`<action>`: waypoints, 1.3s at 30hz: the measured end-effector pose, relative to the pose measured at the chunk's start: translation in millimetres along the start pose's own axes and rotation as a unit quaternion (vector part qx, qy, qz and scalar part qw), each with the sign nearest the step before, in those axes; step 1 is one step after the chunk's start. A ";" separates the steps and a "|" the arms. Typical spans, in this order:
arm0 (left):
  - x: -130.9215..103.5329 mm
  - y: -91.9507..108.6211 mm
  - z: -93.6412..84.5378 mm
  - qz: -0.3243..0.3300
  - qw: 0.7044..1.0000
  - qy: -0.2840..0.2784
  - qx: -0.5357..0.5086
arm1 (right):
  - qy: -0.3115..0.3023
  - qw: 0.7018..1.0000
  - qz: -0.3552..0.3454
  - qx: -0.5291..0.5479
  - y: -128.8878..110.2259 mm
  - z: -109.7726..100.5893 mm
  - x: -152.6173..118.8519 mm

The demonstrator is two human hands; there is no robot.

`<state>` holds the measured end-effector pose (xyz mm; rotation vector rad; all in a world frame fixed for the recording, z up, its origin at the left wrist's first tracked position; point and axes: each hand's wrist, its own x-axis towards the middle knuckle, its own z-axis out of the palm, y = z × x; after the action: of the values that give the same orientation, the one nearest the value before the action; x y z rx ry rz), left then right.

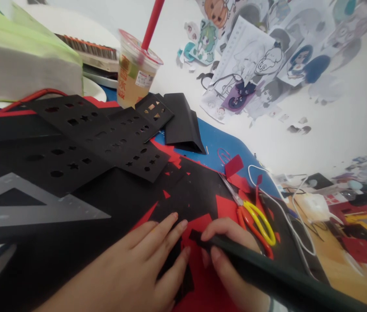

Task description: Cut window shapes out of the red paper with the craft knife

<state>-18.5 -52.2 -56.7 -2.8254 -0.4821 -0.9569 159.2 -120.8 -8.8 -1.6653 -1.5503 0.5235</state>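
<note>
Right hand (235, 277) pinches a dark, elongated bar (267, 268) close to its tip, the long axis slanting from lower right toward the red paper (202, 281), while the left hand (144, 251), spread and grasping nothing, lies just beside that tip.
</note>
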 end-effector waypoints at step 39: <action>-0.1 -0.6 0.4 0.000 1.000 0.000 -0.009 | 0.001 1.000 -0.007 -0.012 1.2 -1.1 -1.7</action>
<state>-18.5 -51.6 -57.1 -2.8403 -0.4774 -0.9672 160.5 -122.7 -9.4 -1.6720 -1.5707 0.4969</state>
